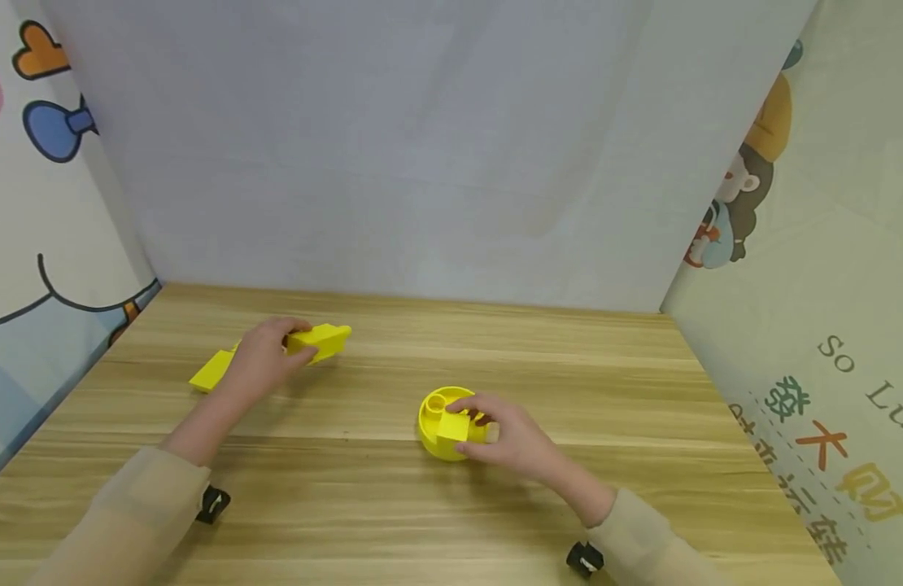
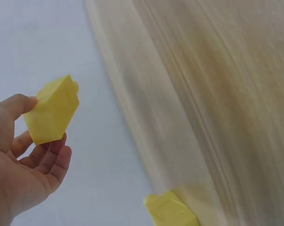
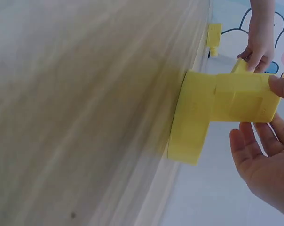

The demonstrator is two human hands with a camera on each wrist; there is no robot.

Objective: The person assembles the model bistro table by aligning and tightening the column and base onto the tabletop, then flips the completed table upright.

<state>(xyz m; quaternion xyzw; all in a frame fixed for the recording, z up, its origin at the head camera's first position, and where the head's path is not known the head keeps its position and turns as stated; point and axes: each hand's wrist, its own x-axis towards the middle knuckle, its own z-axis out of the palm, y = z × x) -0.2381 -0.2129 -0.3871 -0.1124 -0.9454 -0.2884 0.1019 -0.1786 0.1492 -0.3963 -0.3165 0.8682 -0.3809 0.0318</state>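
Note:
My left hand (image 1: 263, 358) grips a yellow angular block (image 1: 327, 340) above the far left of the table. In the left wrist view, the thumb lies on one side of this block (image 2: 50, 113) and the fingers curl beneath it; a small rounded knob sticks out at one end. My right hand (image 1: 513, 435) pinches another yellow block (image 1: 453, 427) between thumb and fingers. That block stands upright on a round yellow base (image 1: 425, 435), which has a raised ring inside its rim. From the right wrist view, block (image 3: 245, 101) and base (image 3: 189, 120) touch. Whether they are joined cannot be told.
Another yellow piece (image 1: 211, 372) lies on the wooden table (image 1: 349, 505) at the left, partly behind my left forearm. A grey cloth (image 1: 393, 163) hangs along the back edge, with printed cloths at both sides. Black wristbands (image 1: 214, 505) show beneath the sleeves.

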